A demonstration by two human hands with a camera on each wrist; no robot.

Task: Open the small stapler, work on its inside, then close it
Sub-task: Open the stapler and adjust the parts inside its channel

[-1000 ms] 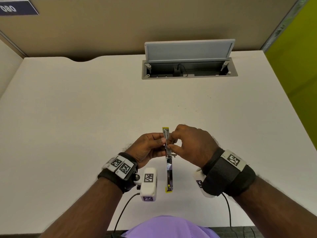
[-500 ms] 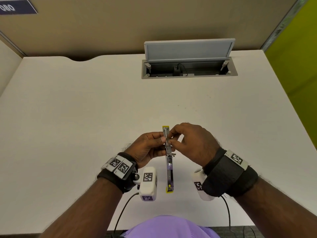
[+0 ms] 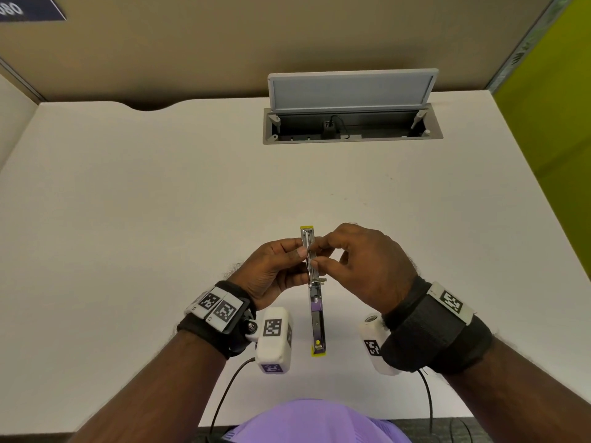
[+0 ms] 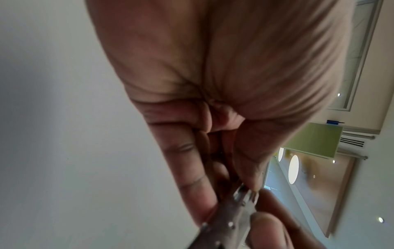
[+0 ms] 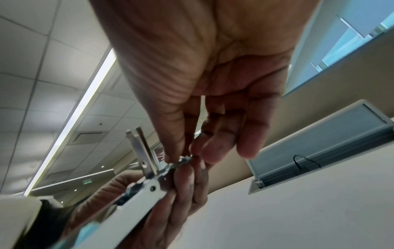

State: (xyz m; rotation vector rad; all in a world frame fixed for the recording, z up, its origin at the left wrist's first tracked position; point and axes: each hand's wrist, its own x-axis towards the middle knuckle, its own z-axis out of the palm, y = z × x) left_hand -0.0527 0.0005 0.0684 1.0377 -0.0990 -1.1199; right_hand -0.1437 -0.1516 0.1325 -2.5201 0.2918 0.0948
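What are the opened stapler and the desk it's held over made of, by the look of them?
The stapler: its inner channel looks like bare shiny metal, glinting silver; the purple body and yellow ends look like plastic, flat and opaque. The desk: a matt off-white top, probably laminate; no grain shows.

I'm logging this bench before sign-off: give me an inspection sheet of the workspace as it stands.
Surface: white desk, a few faint specks.
Job's things: small stapler swung fully open, metal channel facing up, held above the desk.
Clutter: nothing seen.
Grippers: left hand grips the stapler's metal arm; right hand pinches at the channel.
Cables: black leads from both wrist cameras; a plugged cable in the cable box.
Surroundings: beige partition, green panel on the right.
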